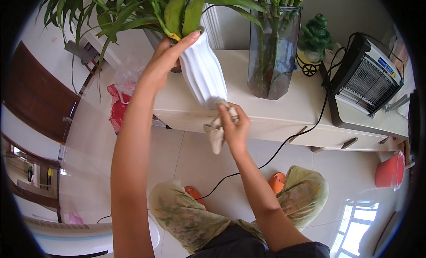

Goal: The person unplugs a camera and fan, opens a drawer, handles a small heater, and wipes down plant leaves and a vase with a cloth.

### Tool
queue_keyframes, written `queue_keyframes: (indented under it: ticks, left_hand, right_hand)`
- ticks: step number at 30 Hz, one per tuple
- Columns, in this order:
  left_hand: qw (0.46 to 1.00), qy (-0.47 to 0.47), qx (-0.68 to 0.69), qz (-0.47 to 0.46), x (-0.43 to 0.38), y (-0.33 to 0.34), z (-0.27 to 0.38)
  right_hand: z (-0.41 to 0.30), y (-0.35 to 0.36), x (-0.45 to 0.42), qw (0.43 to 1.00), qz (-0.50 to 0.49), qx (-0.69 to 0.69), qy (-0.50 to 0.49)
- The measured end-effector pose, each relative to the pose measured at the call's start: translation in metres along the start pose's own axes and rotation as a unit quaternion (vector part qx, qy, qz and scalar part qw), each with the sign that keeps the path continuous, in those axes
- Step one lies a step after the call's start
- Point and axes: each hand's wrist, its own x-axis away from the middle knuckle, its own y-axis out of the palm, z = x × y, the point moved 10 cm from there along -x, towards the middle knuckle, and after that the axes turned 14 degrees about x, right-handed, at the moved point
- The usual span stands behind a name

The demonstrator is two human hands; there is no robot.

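Note:
My left hand [169, 55] grips a white fluted vase [204, 68] near its rim, thumb over the lip and fingers behind it. Green leafy stems [174, 16] rise from the vase and spread over the top left. The vase is tilted, its base close to the front edge of a cream low cabinet [233, 71]; whether the base touches the top I cannot tell. In my right hand [236, 125] is a crumpled beige cloth [216, 135], held against or just beside the lower end of the vase.
A glass vase [273, 55] with bamboo stems, a green figurine [315, 38] and an electric heater [367, 78] stand on the cabinet. A black cord [276, 153] crosses the drawer front down to the floor. Red and clear plastic bags [119, 101] lie left; a red bin [389, 171] stands right.

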Motion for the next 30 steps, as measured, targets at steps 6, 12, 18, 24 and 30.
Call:
queue_keyframes:
  ticks: [6,12,18,24,30]
  left_hand:
    - [0.998,-0.016,0.001,-0.053,-0.008,-0.013,-0.001]
    - [0.998,0.059,-0.01,-0.021,-0.011,-0.001,0.014]
    - [0.999,0.027,0.019,-0.031,-0.014,-0.004,0.005]
    - [0.998,0.014,-0.057,-0.036,-0.009,0.004,0.009]
    - [0.998,0.019,-0.057,-0.021,-0.012,0.001,0.007]
  right_hand:
    - [0.001,0.016,0.031,0.811,-0.22,-0.467,0.276]
    - [-0.109,-0.025,-0.005,0.975,0.042,-0.004,-0.218]
    - [-0.176,0.039,-0.013,0.851,0.099,0.165,-0.489]
    - [-0.129,0.035,-0.003,0.838,0.125,0.229,-0.478]
    - [-0.065,0.027,0.01,0.887,0.016,0.242,-0.393]
